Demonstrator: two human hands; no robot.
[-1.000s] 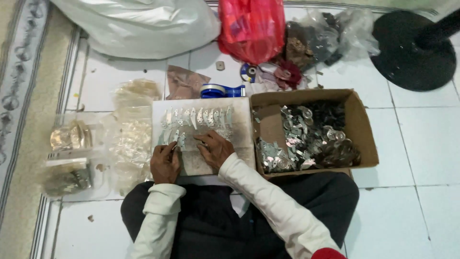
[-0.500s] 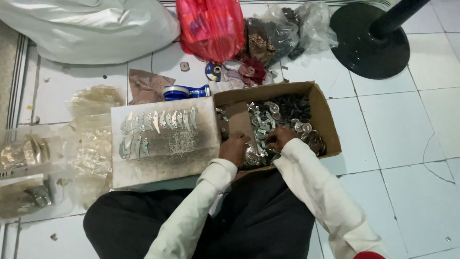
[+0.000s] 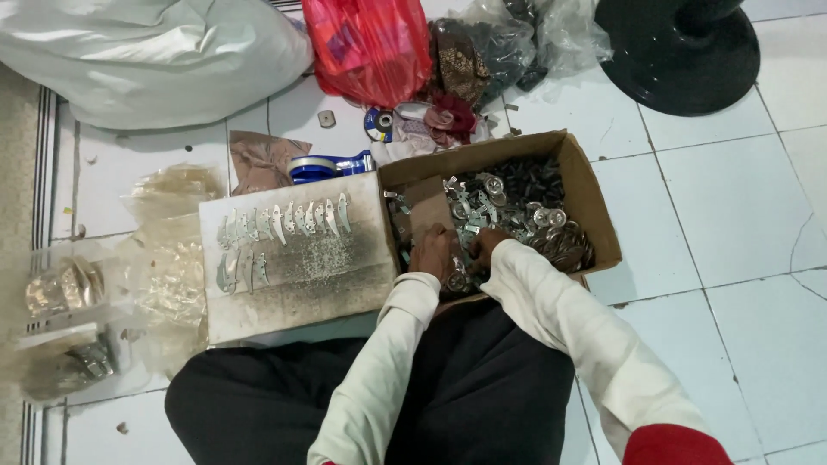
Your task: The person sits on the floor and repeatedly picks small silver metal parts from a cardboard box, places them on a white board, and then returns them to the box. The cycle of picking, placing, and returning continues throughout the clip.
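**Both hands dig in the box of metal bits**

The brown box [image 3: 594, 207] on the floor is full of shiny metal bits [image 3: 525, 211]. The left hand [image 3: 431, 251] and right hand [image 3: 484, 248] reach into its near edge, fingers curled among the bits; what they grip cannot be told. Beside it, a grey board [image 3: 301, 275] carries rows of curved metal pieces [image 3: 284, 220].

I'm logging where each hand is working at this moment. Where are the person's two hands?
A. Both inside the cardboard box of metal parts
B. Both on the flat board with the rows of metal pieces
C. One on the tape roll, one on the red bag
A: the left hand and right hand both reach into the cardboard box, among the loose metal parts; the flat board beside it lies untouched.
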